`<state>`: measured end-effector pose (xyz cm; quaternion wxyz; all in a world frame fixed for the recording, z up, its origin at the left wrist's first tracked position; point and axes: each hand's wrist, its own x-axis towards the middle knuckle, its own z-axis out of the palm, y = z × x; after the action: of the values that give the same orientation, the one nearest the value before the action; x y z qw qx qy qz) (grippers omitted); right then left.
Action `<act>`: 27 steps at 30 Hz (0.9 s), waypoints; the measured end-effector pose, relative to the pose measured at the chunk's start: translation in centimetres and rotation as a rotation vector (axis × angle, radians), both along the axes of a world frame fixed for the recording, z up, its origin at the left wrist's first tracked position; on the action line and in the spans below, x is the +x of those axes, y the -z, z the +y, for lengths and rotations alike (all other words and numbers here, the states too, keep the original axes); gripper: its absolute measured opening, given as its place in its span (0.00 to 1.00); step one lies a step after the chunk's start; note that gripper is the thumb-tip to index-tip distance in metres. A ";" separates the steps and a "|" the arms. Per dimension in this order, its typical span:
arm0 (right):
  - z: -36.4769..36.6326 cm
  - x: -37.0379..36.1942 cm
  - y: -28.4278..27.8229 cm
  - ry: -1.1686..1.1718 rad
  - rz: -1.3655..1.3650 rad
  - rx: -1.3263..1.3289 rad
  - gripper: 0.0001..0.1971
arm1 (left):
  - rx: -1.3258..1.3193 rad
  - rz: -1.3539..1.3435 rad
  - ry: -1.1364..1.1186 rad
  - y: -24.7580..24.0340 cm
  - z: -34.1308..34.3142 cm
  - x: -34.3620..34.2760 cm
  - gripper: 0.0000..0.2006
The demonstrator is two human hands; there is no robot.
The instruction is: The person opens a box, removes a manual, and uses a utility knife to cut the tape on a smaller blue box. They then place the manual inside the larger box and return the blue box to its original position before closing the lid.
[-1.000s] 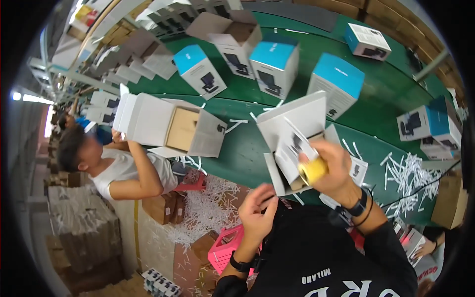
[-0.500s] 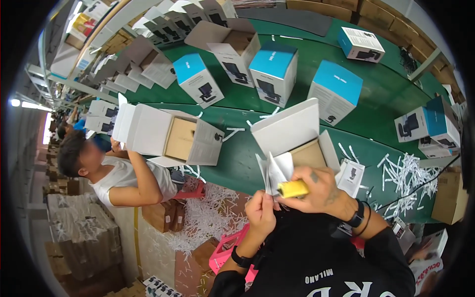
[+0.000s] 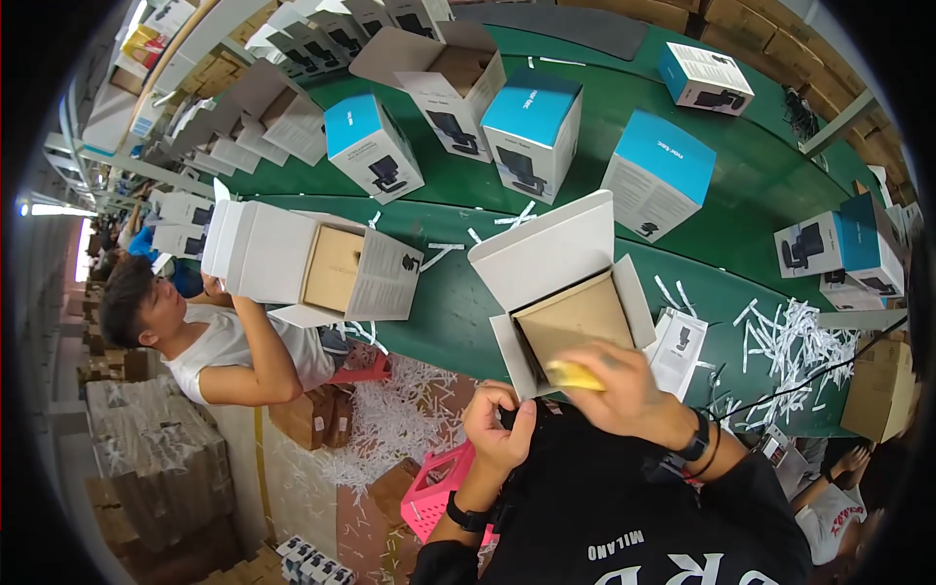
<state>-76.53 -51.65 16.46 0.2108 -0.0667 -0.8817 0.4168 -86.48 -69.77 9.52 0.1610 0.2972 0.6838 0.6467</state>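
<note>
A white carton (image 3: 546,255) stands with its lid raised and side flaps spread, in front of me on the green bench. Inside it lies a brown cardboard insert (image 3: 568,324). My right hand (image 3: 624,385) is closed round a short yellow tool (image 3: 575,375), blurred, over the carton's near side. What kind of tool it is cannot be made out. My left hand (image 3: 499,429) is just outside the carton's near left corner, fingers curled and thumb up; whether something small is in it is hidden. A white printed leaflet or small box (image 3: 680,341) lies right of the carton.
Several blue-topped cartons (image 3: 533,122) stand beyond on the green bench (image 3: 444,283). At left a co-worker (image 3: 239,351) handles another opened carton (image 3: 370,268). Paper strips (image 3: 795,346) lie heaped at right. A pink stool (image 3: 429,497) stands below by my left arm.
The white flap or paper standing at the carton's near left, by my left hand, is down, baring the insert. My left hand has moved slightly left and lower; my right, with the yellow tool, slightly right.
</note>
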 end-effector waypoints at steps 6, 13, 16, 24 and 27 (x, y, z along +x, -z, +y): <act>4.6 9.3 4.1 0.777 0.237 -0.183 0.12 | -0.175 0.475 -0.103 -1.3 1.2 -0.5 0.21; 3.2 3.3 10.6 0.484 -0.158 -0.657 0.34 | -0.434 0.710 0.228 -3.0 6.0 -0.3 0.43; 1.1 2.4 10.4 0.502 -0.035 -0.768 0.37 | -0.576 0.796 0.358 -3.0 7.9 -0.8 0.47; -0.1 -0.9 10.0 0.377 -0.250 -0.432 0.33 | -0.913 0.871 0.394 -3.4 5.4 -3.8 0.47; -0.1 -2.1 7.9 0.368 -0.138 -0.482 0.29 | -0.817 0.922 0.364 -2.0 4.9 -4.7 0.48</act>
<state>-78.63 -51.75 8.53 0.2006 -0.3015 -0.7427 0.5632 -91.22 -64.85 11.56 0.0579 0.5706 0.8128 0.1025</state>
